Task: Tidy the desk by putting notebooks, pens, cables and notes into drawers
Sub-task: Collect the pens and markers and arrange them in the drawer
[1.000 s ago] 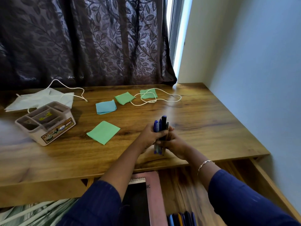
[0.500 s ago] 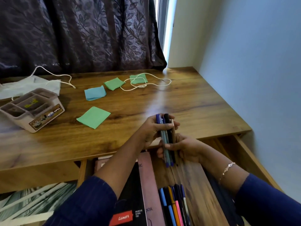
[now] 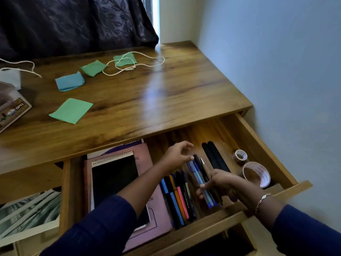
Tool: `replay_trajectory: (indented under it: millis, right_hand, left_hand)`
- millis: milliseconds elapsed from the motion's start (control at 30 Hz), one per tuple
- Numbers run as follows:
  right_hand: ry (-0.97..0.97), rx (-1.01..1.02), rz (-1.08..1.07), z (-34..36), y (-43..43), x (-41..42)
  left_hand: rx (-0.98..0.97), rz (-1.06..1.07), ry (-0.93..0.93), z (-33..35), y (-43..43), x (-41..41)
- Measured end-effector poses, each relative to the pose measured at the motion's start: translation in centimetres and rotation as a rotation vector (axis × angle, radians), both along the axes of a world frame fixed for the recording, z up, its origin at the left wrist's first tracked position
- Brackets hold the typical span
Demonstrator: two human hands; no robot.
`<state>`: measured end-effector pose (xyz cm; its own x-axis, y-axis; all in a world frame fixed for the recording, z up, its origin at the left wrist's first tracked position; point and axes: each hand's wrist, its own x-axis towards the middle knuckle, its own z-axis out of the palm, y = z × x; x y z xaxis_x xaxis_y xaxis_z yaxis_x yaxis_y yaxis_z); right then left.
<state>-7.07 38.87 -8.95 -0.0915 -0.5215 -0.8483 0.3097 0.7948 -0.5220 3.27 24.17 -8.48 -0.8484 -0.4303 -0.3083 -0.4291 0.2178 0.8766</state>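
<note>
— The right hand (image 3: 225,183) has its grip clasped round the bundle of blue and black pens (image 3: 198,174), low in the open wooden drawer (image 3: 262,145). The left hand (image 3: 176,156) hangs loose at the caps.
— I'd lay them flat beside the row of coloured pens (image 3: 177,196). Farther off, green paper notes (image 3: 71,110) and a white cable (image 3: 132,68) lie on the wooden bench (image 3: 147,100).

The wooden drawer (image 3: 258,145) is pulled open. At its left side, a black spiral notebook (image 3: 114,182) lies flat on a pink notebook (image 3: 158,209). Next to them, a row of pens (image 3: 177,196) lies flat. The right hand (image 3: 221,183) holds a bunch of pens (image 3: 198,174), blue and black, maybe 5 of them, tilted low in the drawer. On the desk top lie 3 green notes (image 3: 71,111), 1 blue note (image 3: 69,81) and a white cable (image 3: 136,65) looped across the far green one.
</note>
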Motion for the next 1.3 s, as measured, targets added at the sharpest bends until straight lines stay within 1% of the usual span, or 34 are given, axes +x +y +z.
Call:
replay_trajectory:
  millis: [100,300,367,467,533,600,667,767,833,900,967,1033,1133,1300]
  right_hand:
    - [0.056,0.062,0.012,-0.6,0.4,0.8]
    - [0.116,0.121,0.01,-1.8,0.0,1.2]
    - [0.173,0.146,0.059,-1.9,-0.2,1.3]
    - [0.31,0.186,0.207,-2.0,-0.3,1.4]
    - [0.347,0.19,0.254,-1.9,-0.5,1.4]
    - [0.36,0.189,0.278,-1.8,-0.5,1.3]
    - [0.414,0.197,0.334,-1.8,-0.6,1.3]
    - [0.597,0.183,0.441,-1.9,-0.7,1.4]
    - [0.711,0.174,0.463,-2.1,-0.7,1.4]
    - [0.761,0.178,0.463,-2.2,-0.6,1.4]
    - [0.751,0.194,0.465,-2.3,-0.5,1.3]
    - [0.751,0.215,0.459,-2.5,-0.3,1.2]
    - [0.816,0.219,0.501,-2.9,-0.1,1.2]
    - [0.86,0.203,0.572,-2.8,-0.1,1.3]
  left_hand:
    - [-0.081,-0.114,-0.093,-0.8,0.5,-0.1]
    - [-0.119,-0.236,-0.185,-1.7,1.1,-0.5]
    - [-0.141,-0.268,-0.213,-2.1,1.1,-0.6]
    - [-0.19,-0.328,-0.255,-2.8,1.1,-0.5]
    - [-0.25,-0.362,-0.273,-3.2,1.2,-0.4]
    - [-0.29,-0.371,-0.266,-3.5,1.3,-0.4]
    - [-0.31,-0.375,-0.254,-3.5,1.5,-0.4]
    - [-0.35,-0.373,-0.229,-3.7,1.5,-0.3]
    - [-0.378,-0.356,-0.216,-3.9,1.4,-0.2]
    - [-0.411,-0.316,-0.225,-4.1,1.2,0.0]
    - [-0.461,-0.287,-0.273,-4.2,1.0,0.4]
    - [-0.521,-0.297,-0.368,-4.2,0.7,0.9]
    - [-0.554,-0.339,-0.477,-3.7,0.3,1.7]
    - [-0.576,-0.411,-0.545,-3.5,0.3,2.3]
